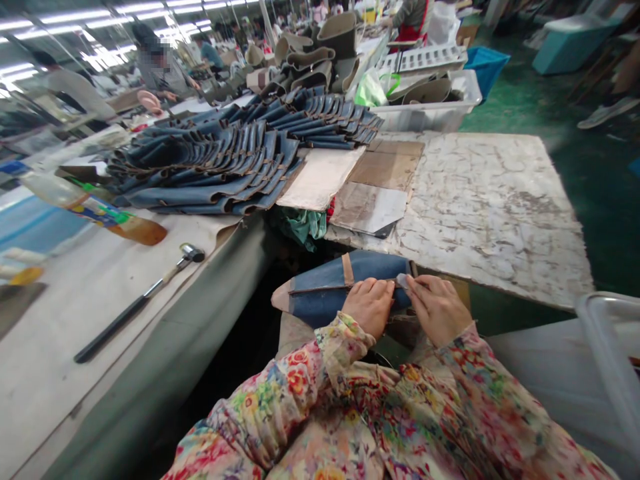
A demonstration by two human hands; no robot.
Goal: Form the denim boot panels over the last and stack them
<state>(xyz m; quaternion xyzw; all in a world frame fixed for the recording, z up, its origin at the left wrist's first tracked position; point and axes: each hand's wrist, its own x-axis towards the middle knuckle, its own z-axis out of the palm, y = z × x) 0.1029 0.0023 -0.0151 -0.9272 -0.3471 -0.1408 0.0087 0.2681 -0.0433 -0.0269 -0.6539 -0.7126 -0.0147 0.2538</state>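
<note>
A folded blue leather shoe upper [345, 290] with a tan tip and a tan strip lies across my lap. My left hand [369, 307] grips it from above, its fingers along a dark seam or edge. My right hand [436, 309] pinches a small pale chip [402, 281], possibly chalk or a blade, and holds it against the upper's edge. My floral sleeves cover my forearms and lap.
A long stack of blue uppers [225, 167] fills the table ahead, beside cardboard sheets [383, 167] and a worn marbled board [493, 207]. A hammer [150, 297] lies on the left table. A white crate [425, 100] and co-workers stand beyond.
</note>
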